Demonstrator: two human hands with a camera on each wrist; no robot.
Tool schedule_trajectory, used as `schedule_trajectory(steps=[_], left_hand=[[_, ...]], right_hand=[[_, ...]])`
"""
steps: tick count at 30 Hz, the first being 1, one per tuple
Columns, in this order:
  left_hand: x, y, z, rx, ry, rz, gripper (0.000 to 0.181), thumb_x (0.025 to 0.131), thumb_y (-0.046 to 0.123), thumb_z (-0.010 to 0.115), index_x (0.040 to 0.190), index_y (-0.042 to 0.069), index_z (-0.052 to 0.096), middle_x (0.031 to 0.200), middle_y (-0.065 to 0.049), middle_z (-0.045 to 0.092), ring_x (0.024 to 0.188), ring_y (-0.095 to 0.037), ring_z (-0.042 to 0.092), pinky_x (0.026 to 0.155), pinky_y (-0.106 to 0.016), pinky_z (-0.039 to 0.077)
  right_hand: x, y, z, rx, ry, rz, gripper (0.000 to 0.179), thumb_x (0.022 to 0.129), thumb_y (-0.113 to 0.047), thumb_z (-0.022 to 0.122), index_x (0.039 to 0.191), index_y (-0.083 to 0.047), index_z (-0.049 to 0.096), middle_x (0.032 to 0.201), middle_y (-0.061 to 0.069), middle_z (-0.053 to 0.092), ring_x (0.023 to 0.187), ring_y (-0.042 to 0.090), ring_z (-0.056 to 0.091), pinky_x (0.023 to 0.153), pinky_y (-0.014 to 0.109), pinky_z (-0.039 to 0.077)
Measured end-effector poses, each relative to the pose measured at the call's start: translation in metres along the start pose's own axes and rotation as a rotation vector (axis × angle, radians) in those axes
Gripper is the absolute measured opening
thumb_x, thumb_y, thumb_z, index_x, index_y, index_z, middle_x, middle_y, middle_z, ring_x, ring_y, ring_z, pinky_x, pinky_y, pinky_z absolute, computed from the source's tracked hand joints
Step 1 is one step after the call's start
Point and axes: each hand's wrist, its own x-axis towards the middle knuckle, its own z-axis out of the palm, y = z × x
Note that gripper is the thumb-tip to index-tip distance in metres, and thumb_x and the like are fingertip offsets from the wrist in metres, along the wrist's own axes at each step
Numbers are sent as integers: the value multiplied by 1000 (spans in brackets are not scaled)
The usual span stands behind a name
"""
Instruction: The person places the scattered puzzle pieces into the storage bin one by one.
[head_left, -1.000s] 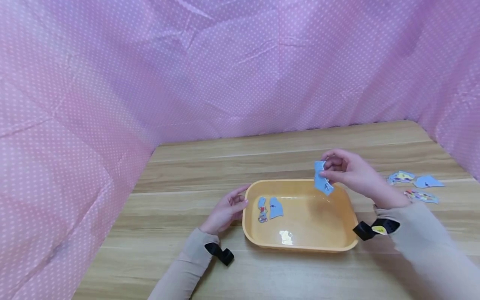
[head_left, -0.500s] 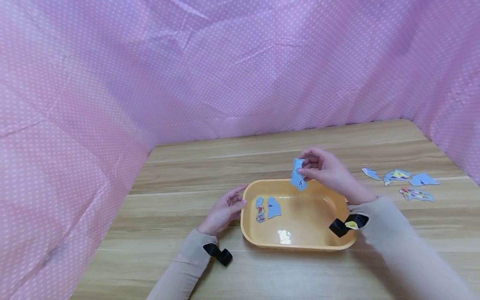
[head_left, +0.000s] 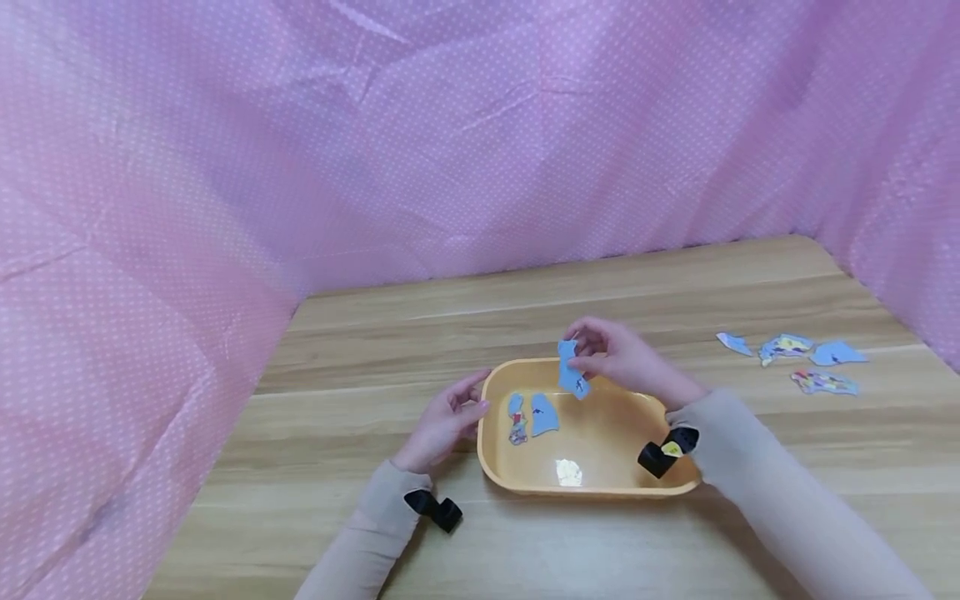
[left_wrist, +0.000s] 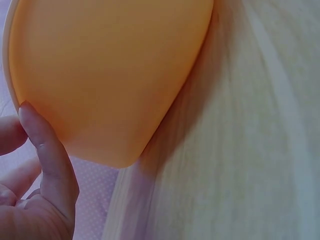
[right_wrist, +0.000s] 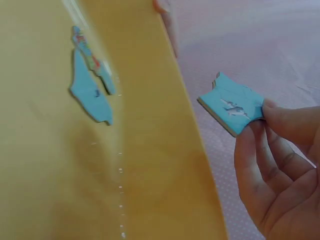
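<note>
the table bears an orange tray, the left grip loosely touching its end. the right grip pinches a blue puzzle piece raised by the tray's far side: a carry, i'd judge; placing it calls for lowering, then release.

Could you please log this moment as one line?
left hand: touches tray; right hand: pinches blue puzzle piece; inside tray: two pieces; on table: four pieces

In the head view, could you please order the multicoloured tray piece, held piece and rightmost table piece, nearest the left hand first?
1. Multicoloured piece: left end of tray.
2. Held piece: in right hand.
3. Rightmost piece: right of tray.
</note>
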Motion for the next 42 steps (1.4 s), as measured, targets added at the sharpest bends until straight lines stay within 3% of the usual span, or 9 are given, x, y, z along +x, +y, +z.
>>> schedule_trajectory(steps=[7,12,20,25,32,37,42], left_hand=[[-3,1,1,37,21,10,54,94,4,55,145,11,39,102,-6,46,77,-11,56,66,-27,55],[-4,2,1,60,26,8,53,94,4,55,144,12,41,101,-6,46,77,-11,58,68,-29,56],[-6,3,2,78,33,3,53,93,3,55,143,11,41,100,-7,48,75,-12,57,65,-29,56],[-7,2,3,72,37,3,53,93,3,55,143,10,41,100,-8,48,75,-12,57,66,-31,56],[-5,2,2,45,40,15,52,93,2,55,143,11,42,100,-7,48,76,-11,58,66,-29,56],[-5,2,2,46,39,22,52,93,2,55,143,11,42,99,-7,48,76,-11,58,65,-29,56],[-6,3,3,57,46,24,52,93,2,55,142,11,43,99,-7,48,75,-11,57,65,-27,56]], right_hand=[[2,6,8,-101,-65,-37,29,84,7,64,112,7,57,83,12,59,72,14,57,62,32,57],[2,9,11,-222,-120,-53,30,82,3,67,111,4,60,80,6,59,68,12,55,59,26,52],[-1,13,15,-400,-241,-121,18,81,-2,70,99,-5,65,82,-1,62,75,8,54,68,22,48],[-2,13,17,-418,-279,-52,14,83,-4,69,94,-9,64,81,-3,59,75,10,51,67,23,46],[-1,11,20,-347,-251,111,11,85,-5,68,93,-8,61,82,3,60,66,12,56,60,25,51],[-1,13,25,-336,-240,136,14,85,-4,68,94,-4,58,79,4,60,59,11,57,56,24,52],[-1,13,30,-417,-229,139,19,83,-5,70,97,-6,57,76,1,59,61,10,54,55,22,47]])
